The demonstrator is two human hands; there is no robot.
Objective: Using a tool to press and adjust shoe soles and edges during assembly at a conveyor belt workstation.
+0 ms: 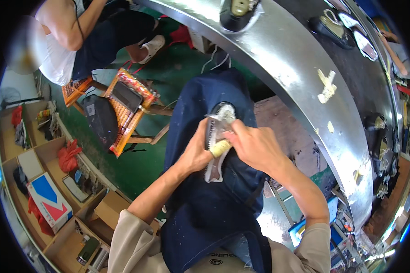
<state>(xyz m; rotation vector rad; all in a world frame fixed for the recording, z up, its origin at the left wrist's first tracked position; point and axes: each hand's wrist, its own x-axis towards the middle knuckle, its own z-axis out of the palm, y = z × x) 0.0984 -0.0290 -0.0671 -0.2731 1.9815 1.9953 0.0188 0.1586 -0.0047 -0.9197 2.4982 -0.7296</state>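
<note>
On the dark blue apron (196,200) over my lap lies a shoe part (213,173), narrow and lengthwise, with a dark, stitched-looking rim and a pale, shiny inside. My left hand (199,148) grips it from the left side. A yellow wrap (220,148) covers the thumb of that hand and rests across the shoe part. Over its middle, the fingers of my right hand (251,142) are pinched together from the right. What lies between those fingertips is too small and blurred to name. Whitish material shows at the far end of the shoe part.
A metal-topped bench (300,63) curves along the right, with a dark shoe (239,13) and more shoes on it. To the left stand a bamboo chair (127,109) holding a phone (126,95), and a compartmented wooden box (50,150). A person (73,36) sits at far left.
</note>
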